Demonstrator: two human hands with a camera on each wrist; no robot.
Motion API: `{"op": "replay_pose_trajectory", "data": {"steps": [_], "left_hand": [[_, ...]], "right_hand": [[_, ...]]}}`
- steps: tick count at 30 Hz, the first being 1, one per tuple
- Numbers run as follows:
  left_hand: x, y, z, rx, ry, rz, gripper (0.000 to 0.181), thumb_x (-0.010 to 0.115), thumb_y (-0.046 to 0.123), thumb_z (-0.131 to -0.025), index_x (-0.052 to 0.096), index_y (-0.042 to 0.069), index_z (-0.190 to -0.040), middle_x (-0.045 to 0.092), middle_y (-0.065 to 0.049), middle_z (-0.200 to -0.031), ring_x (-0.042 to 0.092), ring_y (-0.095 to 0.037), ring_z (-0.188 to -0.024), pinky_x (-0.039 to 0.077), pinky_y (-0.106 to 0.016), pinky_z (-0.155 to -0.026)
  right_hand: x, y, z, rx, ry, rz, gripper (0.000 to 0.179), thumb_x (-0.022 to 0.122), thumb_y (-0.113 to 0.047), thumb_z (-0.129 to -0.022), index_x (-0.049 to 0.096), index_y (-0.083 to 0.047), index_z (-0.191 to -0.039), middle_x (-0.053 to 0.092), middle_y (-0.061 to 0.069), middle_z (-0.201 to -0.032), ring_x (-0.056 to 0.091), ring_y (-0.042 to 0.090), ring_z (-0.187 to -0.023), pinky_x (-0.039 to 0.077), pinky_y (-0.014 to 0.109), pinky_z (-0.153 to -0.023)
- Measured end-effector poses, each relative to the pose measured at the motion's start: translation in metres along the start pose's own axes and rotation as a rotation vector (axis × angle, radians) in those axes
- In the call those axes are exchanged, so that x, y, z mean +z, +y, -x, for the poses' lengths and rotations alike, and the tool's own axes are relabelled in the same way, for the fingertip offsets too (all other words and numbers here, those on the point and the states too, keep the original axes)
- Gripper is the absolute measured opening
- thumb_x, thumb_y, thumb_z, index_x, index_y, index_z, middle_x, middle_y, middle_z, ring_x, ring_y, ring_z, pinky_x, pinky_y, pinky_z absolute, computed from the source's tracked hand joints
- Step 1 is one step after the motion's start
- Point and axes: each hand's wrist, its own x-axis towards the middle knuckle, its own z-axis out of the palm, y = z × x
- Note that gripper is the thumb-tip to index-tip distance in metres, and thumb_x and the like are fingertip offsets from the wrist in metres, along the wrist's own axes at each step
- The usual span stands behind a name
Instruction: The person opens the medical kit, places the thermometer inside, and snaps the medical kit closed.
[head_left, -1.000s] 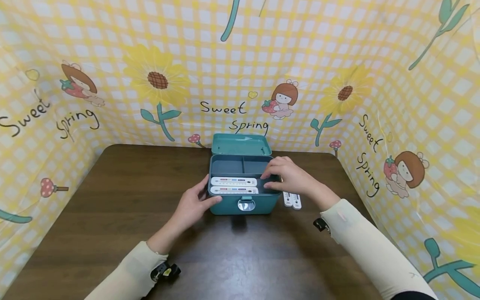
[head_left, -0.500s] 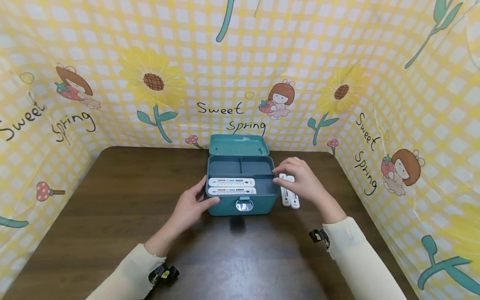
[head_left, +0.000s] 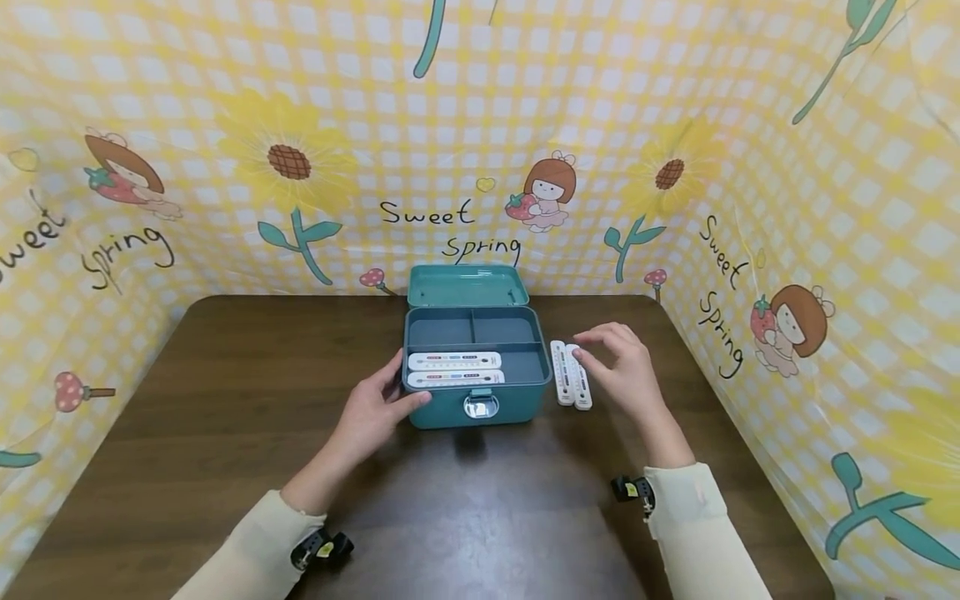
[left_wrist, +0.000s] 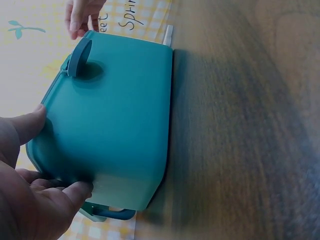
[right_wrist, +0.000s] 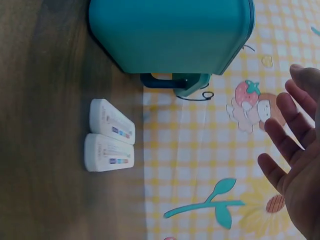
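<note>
A teal box (head_left: 442,412), lid raised, stands near the back edge of the worktop (head_left: 210,417). The left hand (head_left: 375,412) grips its left front corner, thumb in front. Two white strips (head_left: 453,361) lie in its front compartment; a second white pair (head_left: 576,382) lies just beside the box, toward the worktop's back right corner. The right hand (head_left: 628,371) hovers above that pair, fingers loosely spread.

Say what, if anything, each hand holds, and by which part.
The left hand holds the teal box by its front left corner. The right hand, near two white strips, holds nothing.
</note>
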Motion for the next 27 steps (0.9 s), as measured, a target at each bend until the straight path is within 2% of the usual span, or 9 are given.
{"op": "replay_pose_trajectory", "data": {"steps": [7, 14, 20, 24, 27], "left_hand": [[0.001, -0.001, -0.001, -0.023, -0.003, 0.004, 0.098, 0.077, 0.052, -0.088, 0.024, 0.018, -0.164, 0.031, -0.008, -0.167, 0.042, -0.024, -0.146, 0.046, -0.037, -0.109], [0.0, 0.001, 0.002, -0.026, 0.004, 0.013, 0.097, 0.077, 0.049, -0.089, 0.024, 0.016, -0.164, 0.031, -0.008, -0.167, 0.042, -0.025, -0.146, 0.045, -0.037, -0.109], [-0.002, 0.002, 0.001, -0.015, 0.002, 0.003, 0.098, 0.077, 0.05, -0.089, 0.025, 0.016, -0.164, 0.031, -0.009, -0.166, 0.043, -0.025, -0.146, 0.045, -0.037, -0.109], [-0.003, 0.002, 0.001, -0.021, 0.002, -0.009, 0.098, 0.078, 0.051, -0.089, 0.025, 0.016, -0.164, 0.032, -0.009, -0.166, 0.044, -0.025, -0.146, 0.046, -0.036, -0.108], [-0.002, 0.003, 0.0, -0.02, -0.004, -0.01, 0.098, 0.077, 0.051, -0.089, 0.024, 0.017, -0.164, 0.032, -0.008, -0.166, 0.044, -0.024, -0.145, 0.046, -0.036, -0.108]], "right_hand": [[0.001, 0.009, 0.018, 0.143, 0.101, -0.026, 0.02, 0.081, -0.005, -0.087, 0.076, -0.003, -0.107, 0.072, 0.009, -0.105, 0.06, 0.024, -0.107, 0.044, 0.033, -0.094], [0.015, 0.025, 0.034, 0.271, 0.197, -0.071, 0.02, 0.081, -0.006, -0.088, 0.077, -0.004, -0.107, 0.072, 0.01, -0.106, 0.062, 0.024, -0.11, 0.043, 0.029, -0.099], [0.025, 0.033, 0.043, 0.352, 0.245, -0.077, 0.019, 0.081, -0.01, -0.088, 0.077, -0.004, -0.106, 0.072, 0.012, -0.106, 0.062, 0.027, -0.108, 0.045, 0.041, -0.098], [0.033, 0.038, 0.049, 0.422, 0.229, -0.111, 0.021, 0.08, -0.011, -0.089, 0.076, -0.003, -0.109, 0.07, 0.014, -0.109, 0.061, 0.029, -0.109, 0.045, 0.051, -0.1], [0.036, 0.04, 0.051, 0.445, 0.201, -0.136, 0.026, 0.08, -0.01, -0.089, 0.074, -0.002, -0.113, 0.069, 0.016, -0.112, 0.06, 0.03, -0.111, 0.044, 0.054, -0.102]]}}
